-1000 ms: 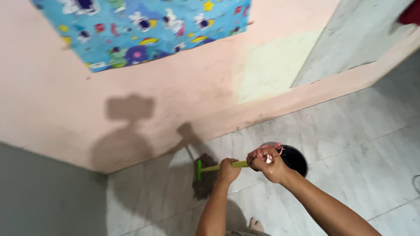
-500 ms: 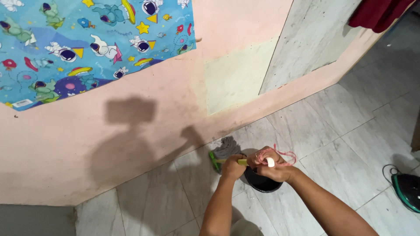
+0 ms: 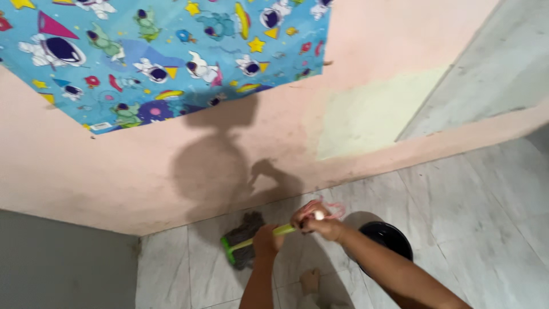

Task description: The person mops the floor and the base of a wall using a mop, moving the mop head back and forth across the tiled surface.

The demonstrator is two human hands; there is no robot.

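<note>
Both my hands grip a mop with a green handle (image 3: 286, 230). My left hand (image 3: 267, 239) holds the shaft low, close to the head. My right hand (image 3: 316, 223) holds the top end, where a pink string loop (image 3: 330, 208) hangs. The grey mop head (image 3: 245, 246), on a green crossbar, rests on the grey floor tiles near the foot of the pink wall (image 3: 171, 183). A black bucket (image 3: 386, 239) stands on the floor just right of my right forearm.
A blue cloth with cartoon spacemen and stars (image 3: 143, 51) hangs on the wall above. A grey wall (image 3: 57, 263) meets the pink one at the left corner. My bare foot (image 3: 309, 281) shows below the hands. A grey slab (image 3: 492, 74) leans at the right.
The mop head has moved left along the floor, away from the bucket. The view has swung left, so the bucket now sits right of my hands and the green object has left the frame.
</note>
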